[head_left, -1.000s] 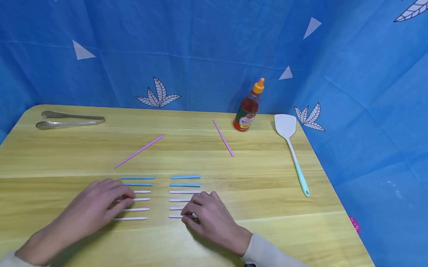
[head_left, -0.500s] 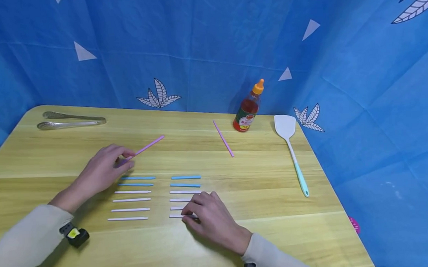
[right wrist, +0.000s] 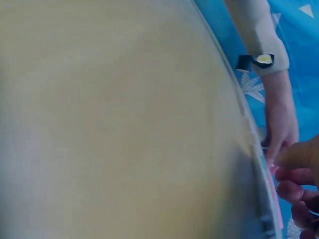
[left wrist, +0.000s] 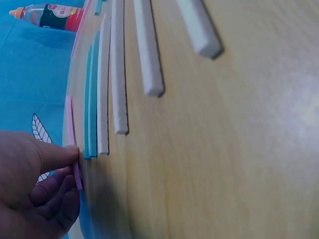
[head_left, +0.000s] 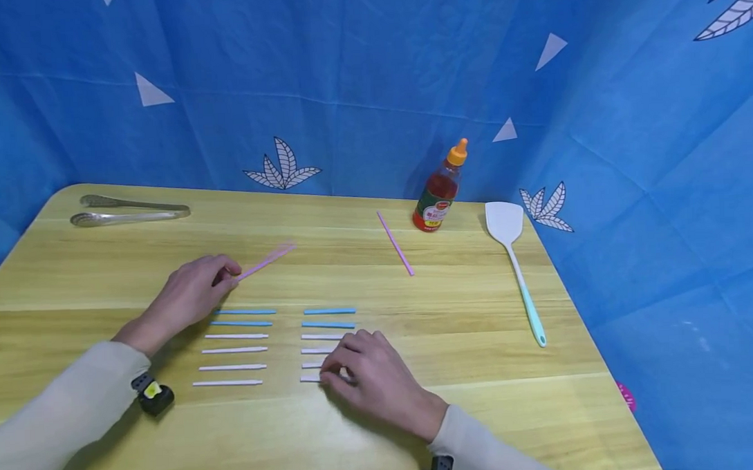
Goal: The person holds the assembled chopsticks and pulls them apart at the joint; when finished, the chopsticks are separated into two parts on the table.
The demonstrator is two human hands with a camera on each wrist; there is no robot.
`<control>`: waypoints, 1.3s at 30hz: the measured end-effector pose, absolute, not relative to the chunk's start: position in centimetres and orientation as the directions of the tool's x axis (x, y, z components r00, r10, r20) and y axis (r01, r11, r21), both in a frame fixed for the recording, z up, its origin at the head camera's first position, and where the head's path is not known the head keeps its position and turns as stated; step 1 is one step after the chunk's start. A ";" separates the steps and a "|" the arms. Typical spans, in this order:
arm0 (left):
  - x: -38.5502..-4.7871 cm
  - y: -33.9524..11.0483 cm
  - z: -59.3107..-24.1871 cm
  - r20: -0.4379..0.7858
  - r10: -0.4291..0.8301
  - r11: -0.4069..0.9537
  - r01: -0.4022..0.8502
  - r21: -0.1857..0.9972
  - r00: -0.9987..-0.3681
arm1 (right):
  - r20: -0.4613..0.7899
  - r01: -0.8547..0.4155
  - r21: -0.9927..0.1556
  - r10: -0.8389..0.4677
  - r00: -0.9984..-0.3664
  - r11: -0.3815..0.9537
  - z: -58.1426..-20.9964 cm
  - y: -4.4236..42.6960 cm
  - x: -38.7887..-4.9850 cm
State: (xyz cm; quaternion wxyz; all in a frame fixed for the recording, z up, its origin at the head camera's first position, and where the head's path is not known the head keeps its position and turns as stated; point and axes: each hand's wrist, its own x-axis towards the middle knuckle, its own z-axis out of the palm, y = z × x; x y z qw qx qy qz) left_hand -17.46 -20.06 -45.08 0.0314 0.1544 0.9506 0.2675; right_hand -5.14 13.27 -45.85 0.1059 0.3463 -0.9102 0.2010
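Note:
In the head view, my left hand (head_left: 198,289) pinches the near end of a pink stick (head_left: 262,265), whose blurred far end points up and right. The left wrist view shows the thumb pressed on that pink stick (left wrist: 70,117) against the fingers. My right hand (head_left: 378,383) lies over the right-hand column of sticks, fingers loosely curled, partly covering the nearest white stick (head_left: 309,379). In the right wrist view no stick shows between the right fingers (right wrist: 291,189). Several blue (head_left: 242,324) and white sticks (head_left: 232,368) lie parallel in two columns.
A second pink stick (head_left: 395,243) lies slanted at the back. Behind it stands a sauce bottle (head_left: 436,197) with an orange cap. A white and mint spatula (head_left: 514,265) rests at the right, metal tongs (head_left: 129,210) at the back left. A blue cloth (head_left: 371,90) hangs behind the table (head_left: 481,370).
My left hand has moved from the white sticks up to the slanted pink stick and taken hold of it, shifting it slightly to the right. The right hand has stayed almost in place.

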 end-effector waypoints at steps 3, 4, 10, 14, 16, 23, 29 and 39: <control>-17.4 -20.0 -45.0 0.022 0.308 0.812 0.274 0.516 -0.951 | 0.326 -0.641 -0.355 -0.552 -0.767 0.681 -45.1 13.6 -6.0; -17.3 -20.0 -44.9 0.025 0.309 0.811 0.277 0.515 -0.951 | 0.324 -0.628 -0.376 -0.539 -0.778 0.681 -44.8 13.7 -6.3; -16.0 -19.2 -43.8 0.061 0.348 0.795 0.328 0.510 -0.936 | 0.342 -0.580 -0.496 -0.468 -0.815 0.646 -43.2 14.6 -9.0; -14.8 -17.9 -42.9 0.089 0.393 0.781 0.383 0.493 -0.915 | 0.329 -0.558 -0.545 -0.453 -0.829 0.626 -42.5 14.7 -10.7; -14.3 -17.2 -42.7 0.097 0.416 0.773 0.408 0.485 -0.904 | 0.318 -0.554 -0.560 -0.458 -0.830 0.615 -42.5 14.5 -11.6; -13.3 -15.3 -42.2 0.147 0.479 0.741 0.488 0.461 -0.866 | 0.255 -0.533 -0.605 -0.490 -0.834 0.591 -43.2 13.7 -14.0; -13.0 -14.8 -42.1 0.208 0.507 0.713 0.542 0.445 -0.837 | 0.161 -0.486 -0.654 -0.521 -0.838 0.579 -43.6 13.1 -14.8; -12.7 -14.0 -42.5 0.213 0.496 0.690 0.531 0.492 -0.842 | 0.160 -0.479 -0.680 -0.525 -0.836 0.555 -44.2 13.2 -14.9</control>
